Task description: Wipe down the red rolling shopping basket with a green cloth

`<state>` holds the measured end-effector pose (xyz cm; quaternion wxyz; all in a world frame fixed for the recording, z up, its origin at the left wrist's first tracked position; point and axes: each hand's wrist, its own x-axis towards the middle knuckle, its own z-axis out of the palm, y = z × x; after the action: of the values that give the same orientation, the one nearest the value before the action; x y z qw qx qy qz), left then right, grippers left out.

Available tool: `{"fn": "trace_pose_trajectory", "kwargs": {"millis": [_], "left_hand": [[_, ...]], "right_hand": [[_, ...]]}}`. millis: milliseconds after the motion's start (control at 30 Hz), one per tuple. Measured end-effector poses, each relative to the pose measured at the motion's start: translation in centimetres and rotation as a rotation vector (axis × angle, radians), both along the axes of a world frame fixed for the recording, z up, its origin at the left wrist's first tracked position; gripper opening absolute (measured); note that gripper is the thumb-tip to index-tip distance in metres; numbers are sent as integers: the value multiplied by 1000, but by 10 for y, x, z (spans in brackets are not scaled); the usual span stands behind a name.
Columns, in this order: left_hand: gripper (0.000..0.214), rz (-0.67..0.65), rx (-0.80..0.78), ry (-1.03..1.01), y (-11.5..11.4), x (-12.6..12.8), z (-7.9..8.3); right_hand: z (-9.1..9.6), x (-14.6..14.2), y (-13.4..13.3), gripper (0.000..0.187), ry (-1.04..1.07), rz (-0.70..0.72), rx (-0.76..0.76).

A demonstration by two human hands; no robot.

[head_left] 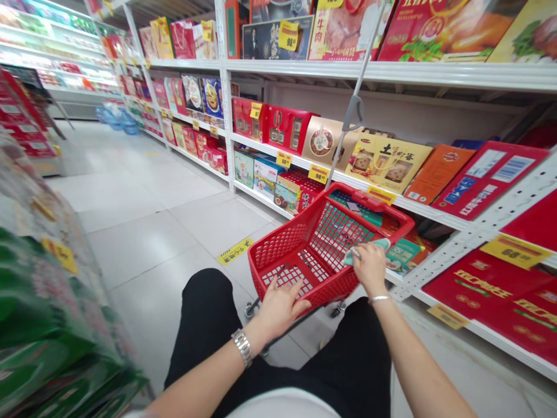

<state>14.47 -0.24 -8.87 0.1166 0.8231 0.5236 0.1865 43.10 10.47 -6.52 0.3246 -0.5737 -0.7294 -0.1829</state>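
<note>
Between my knees stands a small red plastic shopping cart [335, 292] with a mesh basket and wheels below. My left hand [278, 306] lies at its near rim, fingers spread, holding nothing. On the right side of the basket, my right hand [369, 268] is closed around a pale teal cloth [350, 256], pressed against the rim. The cart's red handle [369, 200] rises beyond that hand, towards the shelves. Through the mesh of the basket floor, pale patches show; no goods are visible inside.
White shelving [270, 150] with boxed goods and yellow price tags runs along the right. A thin grey pole [350, 113] rises behind the cart. Green packages [52, 348] stand close on the left, blurred. A yellow floor sticker [235, 251] marks the tiled aisle [134, 232].
</note>
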Motion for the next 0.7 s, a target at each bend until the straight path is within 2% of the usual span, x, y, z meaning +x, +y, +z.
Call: {"fn": "trace_pose_trajectory", "kwargs": {"millis": [67,167,267,333,400,467,633,700], "left_hand": [[54,14,23,-4,20,-13,13],[55,143,87,61,58,-38,25],[54,263,69,164,84,-56,23],[52,278,30,239,89,-61,17],[51,265,-9,306,86,-62,12],[53,261,-37,351,80,-60,12],[51,291,-74,359,58,-46,14],[48,320,-68,354,47,-39,13]], "right_hand": [[-15,-31,-25,25,48,55,-7],[-30,-71,-60,24,102,137,-42],[-34,-95,-82,25,99,223,-79],[-32,-98,-86,25,75,274,-101],[-28,-90,-80,24,37,312,-124],[-22,-69,-64,23,5,284,-128],[-3,7,2,26,20,7,3],[2,31,25,26,33,-57,29]]}}
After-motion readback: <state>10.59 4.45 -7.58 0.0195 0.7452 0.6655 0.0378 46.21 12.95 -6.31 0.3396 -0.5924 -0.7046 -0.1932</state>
